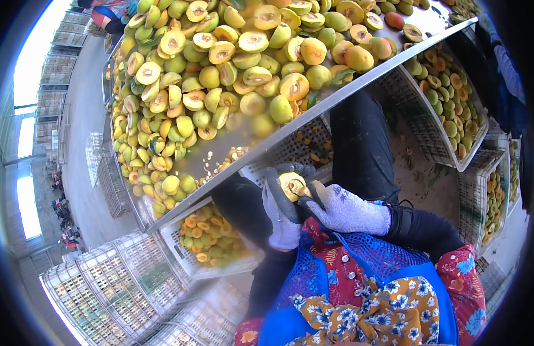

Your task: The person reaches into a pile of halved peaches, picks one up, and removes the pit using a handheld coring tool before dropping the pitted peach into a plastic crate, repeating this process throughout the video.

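Observation:
My left hand [282,209], in a grey-palmed white glove, is closed around a halved yellow-green stone fruit [290,183], possibly an apricot or peach. Its cut face is turned up towards me. My right hand [349,209], gloved alike, is closed with thumb and fingers pinched at the fruit's edge; what it grips there is hidden or too small to name. Both hands are close together above my lap. Past them a metal table [313,111] bears a large heap of halved fruit [221,63], with loose pits [208,164] near its edge.
Beside my left leg stands a white crate [177,248] of fruit halves. More filled crates [440,144] stand to the right, and stacked crates [114,288] at lower left. Under the table edge is another crate [299,147]. Other people are partly visible at the far left and right.

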The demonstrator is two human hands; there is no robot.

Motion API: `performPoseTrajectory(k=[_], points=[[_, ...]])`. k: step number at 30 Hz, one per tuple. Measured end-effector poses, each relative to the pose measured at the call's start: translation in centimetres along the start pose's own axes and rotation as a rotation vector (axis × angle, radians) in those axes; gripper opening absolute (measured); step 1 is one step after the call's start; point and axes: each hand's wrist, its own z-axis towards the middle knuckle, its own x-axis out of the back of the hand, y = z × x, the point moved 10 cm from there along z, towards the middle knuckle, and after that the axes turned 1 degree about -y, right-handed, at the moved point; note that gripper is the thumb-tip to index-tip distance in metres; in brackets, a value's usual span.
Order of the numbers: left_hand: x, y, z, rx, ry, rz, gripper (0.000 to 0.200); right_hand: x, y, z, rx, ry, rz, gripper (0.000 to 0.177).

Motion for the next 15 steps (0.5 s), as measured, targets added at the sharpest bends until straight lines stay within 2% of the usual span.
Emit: performPoseTrajectory(k=[3, 6, 8, 12, 15], points=[[-1.2, 2.7, -1.1, -0.173, 0.021, 0.168, 0.052, 0.7, 0.0, 0.1, -0.186, -0.049, 0.118, 0.035], [-1.1, 3.2, -1.4, -0.244, 0.046, 0.15, 0.05, 0.8, -0.7, 0.0, -0.11, 0.006, 0.095, 0.035], [-0.1, 1.9, -0.9, -0.207, 0.072, 0.021, 0.048, 0.5, -0.4, 0.3, -0.101, 0.023, 0.192, 0.035], [-0.4, 3.1, -1.7, -0.428, 0.043, 0.155, 0.04, -0.8, 0.1, 0.7, -0.005, 0.062, 0.557, 0.037], [-1.2, 3.8, -2.3, -0.498, -0.021, 0.292, 0.036, -3.4, -0.1, -1.3, -0.458, -0.422, 1.234, 0.04]])
